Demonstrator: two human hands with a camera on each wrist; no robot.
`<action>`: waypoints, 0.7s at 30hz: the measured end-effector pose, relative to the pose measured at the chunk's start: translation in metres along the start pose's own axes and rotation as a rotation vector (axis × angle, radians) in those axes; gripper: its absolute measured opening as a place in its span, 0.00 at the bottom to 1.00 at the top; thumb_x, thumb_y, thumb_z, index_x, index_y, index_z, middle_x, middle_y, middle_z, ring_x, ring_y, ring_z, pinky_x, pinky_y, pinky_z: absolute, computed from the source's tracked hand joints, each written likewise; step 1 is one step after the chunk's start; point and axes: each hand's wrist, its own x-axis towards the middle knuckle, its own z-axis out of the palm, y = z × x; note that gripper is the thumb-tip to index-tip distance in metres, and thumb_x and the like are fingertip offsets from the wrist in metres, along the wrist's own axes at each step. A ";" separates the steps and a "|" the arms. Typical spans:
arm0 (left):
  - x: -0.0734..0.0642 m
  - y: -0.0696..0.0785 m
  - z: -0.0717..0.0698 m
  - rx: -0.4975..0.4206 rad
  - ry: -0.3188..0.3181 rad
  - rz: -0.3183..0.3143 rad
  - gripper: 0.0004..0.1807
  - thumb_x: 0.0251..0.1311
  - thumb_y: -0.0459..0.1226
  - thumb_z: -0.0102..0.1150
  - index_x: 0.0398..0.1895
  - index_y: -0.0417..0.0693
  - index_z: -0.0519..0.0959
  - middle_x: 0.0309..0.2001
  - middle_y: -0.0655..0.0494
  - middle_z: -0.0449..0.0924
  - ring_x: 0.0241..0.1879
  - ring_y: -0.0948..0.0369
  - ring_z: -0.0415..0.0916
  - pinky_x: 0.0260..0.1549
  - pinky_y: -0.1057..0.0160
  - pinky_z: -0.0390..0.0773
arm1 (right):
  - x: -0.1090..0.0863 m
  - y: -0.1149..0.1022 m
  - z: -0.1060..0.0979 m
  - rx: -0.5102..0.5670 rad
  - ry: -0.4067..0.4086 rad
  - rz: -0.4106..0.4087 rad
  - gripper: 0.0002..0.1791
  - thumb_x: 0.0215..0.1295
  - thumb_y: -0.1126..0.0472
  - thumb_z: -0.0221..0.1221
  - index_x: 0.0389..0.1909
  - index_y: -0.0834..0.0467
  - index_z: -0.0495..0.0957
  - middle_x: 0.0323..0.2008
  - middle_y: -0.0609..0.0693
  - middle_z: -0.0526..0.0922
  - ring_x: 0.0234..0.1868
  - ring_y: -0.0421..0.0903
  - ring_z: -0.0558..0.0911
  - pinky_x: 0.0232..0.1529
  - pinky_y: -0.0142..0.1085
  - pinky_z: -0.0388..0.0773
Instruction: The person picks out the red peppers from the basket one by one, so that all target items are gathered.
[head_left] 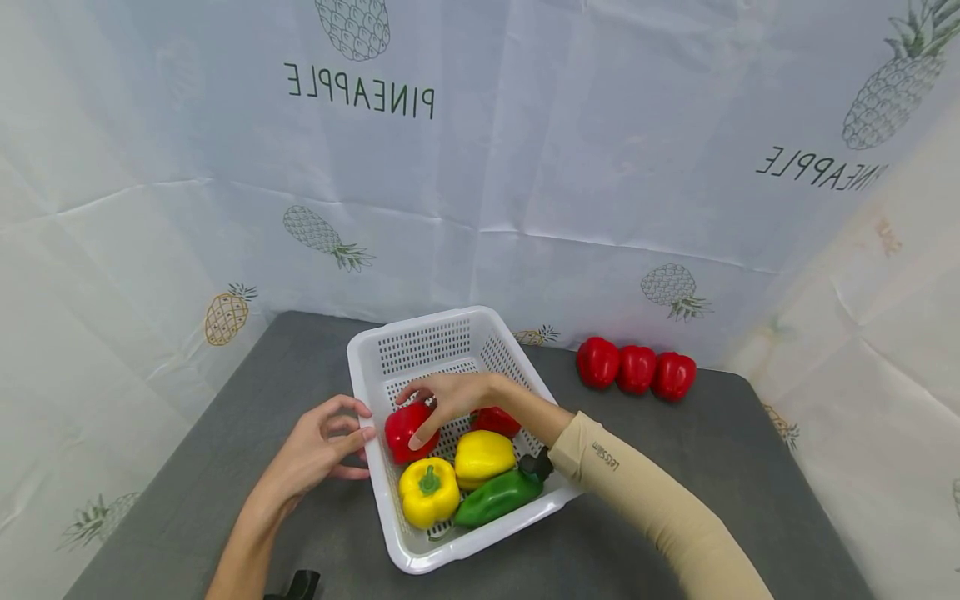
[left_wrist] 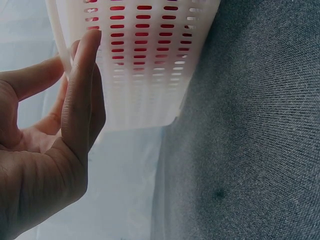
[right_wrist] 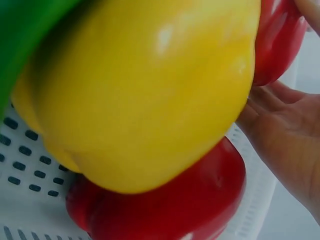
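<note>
A white perforated basket (head_left: 487, 535) stands on the table. My left hand (head_left: 318, 450) pinches its left rim between thumb and fingers, seen closer in the left wrist view, where the hand (left_wrist: 50, 170) is beside the slotted wall (left_wrist: 145, 95). Inside the basket, my right hand (head_left: 453, 396) grips a red bell pepper (head_left: 402, 431) near the left wall. Around it lie a second red bell pepper (head_left: 498, 421), partly hidden by the right forearm, two yellow bell peppers (head_left: 483, 458) and a long green pepper (head_left: 498, 497). One yellow pepper (right_wrist: 150, 90) fills much of the right wrist view.
Three red bell peppers (head_left: 637, 369) stand in a row on the dark grey table (head_left: 712, 467), right of the basket near the back edge. A pineapple-printed curtain (head_left: 525, 167) hangs behind. A small black object (head_left: 303, 586) shows by the left forearm.
</note>
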 end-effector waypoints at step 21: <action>0.001 0.005 -0.002 -0.035 -0.020 0.000 0.25 0.72 0.36 0.70 0.64 0.36 0.70 0.42 0.45 0.87 0.36 0.52 0.87 0.37 0.43 0.94 | -0.043 -0.007 -0.050 0.124 0.092 -0.166 0.47 0.58 0.61 0.77 0.78 0.52 0.68 0.74 0.53 0.75 0.72 0.54 0.77 0.61 0.45 0.91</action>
